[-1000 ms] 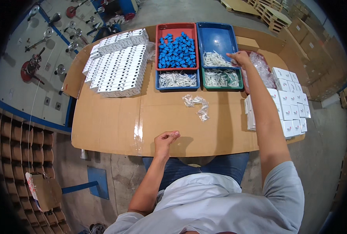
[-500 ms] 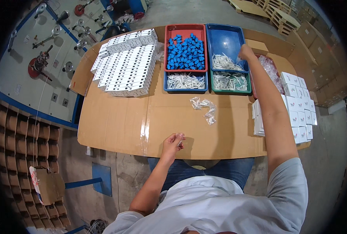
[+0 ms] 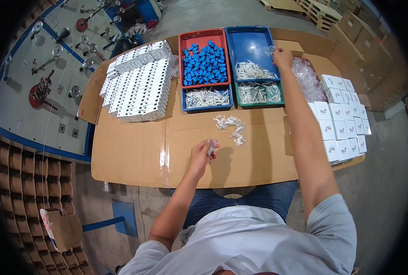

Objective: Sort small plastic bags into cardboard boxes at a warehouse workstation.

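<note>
Near the front of the cardboard-covered table, my left hand (image 3: 199,158) is closed around a small clear bag (image 3: 212,145) with something white in it. My right hand (image 3: 283,58) reaches far out to the right rim of the upper blue tray (image 3: 247,43), its fingers pinching what looks like a clear plastic bag (image 3: 270,49). White slim plastic pieces (image 3: 254,71) lie in the near part of that tray. Between my hands and the trays, several small clear bags of white pieces (image 3: 231,126) rest on the cardboard.
A red tray (image 3: 202,34) holds blue plastic parts; lower blue (image 3: 208,109) and green (image 3: 261,104) trays hold white pieces. Stacked white boxes stand left (image 3: 137,87) and right (image 3: 339,119). Crumpled clear plastic (image 3: 308,80) fills a red tray behind the right stack. Cardboard walls (image 3: 350,62) edge the table.
My right hand has shifted slightly left and up along the blue tray's rim, with clear plastic at its fingers. My left hand has risen a little away from my body. The whole view has shifted slightly.
</note>
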A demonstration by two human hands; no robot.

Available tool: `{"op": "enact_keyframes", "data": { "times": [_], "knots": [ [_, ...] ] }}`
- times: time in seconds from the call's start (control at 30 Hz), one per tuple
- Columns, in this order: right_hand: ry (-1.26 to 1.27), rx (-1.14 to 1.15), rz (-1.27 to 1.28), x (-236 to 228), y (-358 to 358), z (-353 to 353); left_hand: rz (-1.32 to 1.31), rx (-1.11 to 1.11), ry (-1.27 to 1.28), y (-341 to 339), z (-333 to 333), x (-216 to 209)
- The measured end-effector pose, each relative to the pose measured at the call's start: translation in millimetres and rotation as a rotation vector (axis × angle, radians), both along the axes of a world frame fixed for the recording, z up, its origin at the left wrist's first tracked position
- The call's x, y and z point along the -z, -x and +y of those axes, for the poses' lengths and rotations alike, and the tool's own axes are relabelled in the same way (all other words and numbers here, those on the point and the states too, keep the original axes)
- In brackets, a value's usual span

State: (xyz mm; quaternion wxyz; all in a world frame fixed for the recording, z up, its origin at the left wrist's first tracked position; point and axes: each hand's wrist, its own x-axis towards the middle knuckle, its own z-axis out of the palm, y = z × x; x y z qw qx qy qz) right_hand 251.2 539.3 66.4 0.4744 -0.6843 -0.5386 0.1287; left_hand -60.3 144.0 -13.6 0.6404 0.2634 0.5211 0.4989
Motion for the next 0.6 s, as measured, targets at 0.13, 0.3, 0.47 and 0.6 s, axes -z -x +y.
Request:
{"op": "enact_keyframes", "data": {
  "times": [0.13,0.3,0.47,0.6],
  "knots": [
    [-0.219,-0.231,0.402,4.2,36.5,-110.3,0.238,0.033,-0.126,-1.0,75.0,-9.1],
    [0.132,-0.375,0.605,65.1,35.0,-281.3,0.405,0.269,-0.272,-29.7,221.4,-25.0],
    [0.443,-0.446,0.808,113.8,22.6,-376.1,0.864,0.478,-0.357,-79.0,330.5,-57.1],
    [0.517,-0.445,0.748,130.4,27.2,-407.1,1.364,0.461,-0.783,-97.5,380.1,-65.0]
  ]
}}
